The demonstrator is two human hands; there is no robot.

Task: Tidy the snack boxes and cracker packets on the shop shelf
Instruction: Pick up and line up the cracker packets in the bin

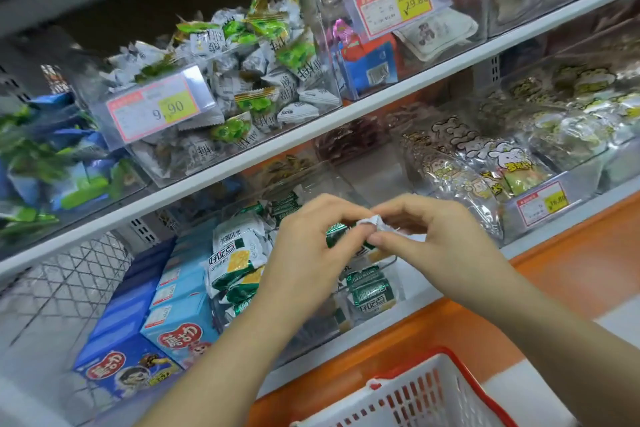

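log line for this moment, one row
left hand: pinches cracker packet | right hand: pinches same packet | place: over clear bin | snack boxes: left of bin

The snack boxes (pixel 173 322) stand left of the cracker packets (pixel 235 260) on the shelf (pixel 433 299). The basket (pixel 426 392) is in front, lower.

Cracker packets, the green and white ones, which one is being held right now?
The small cracker packet pinched between the left hand and right hand, above the clear bin; the other packets lie loose in that bin.
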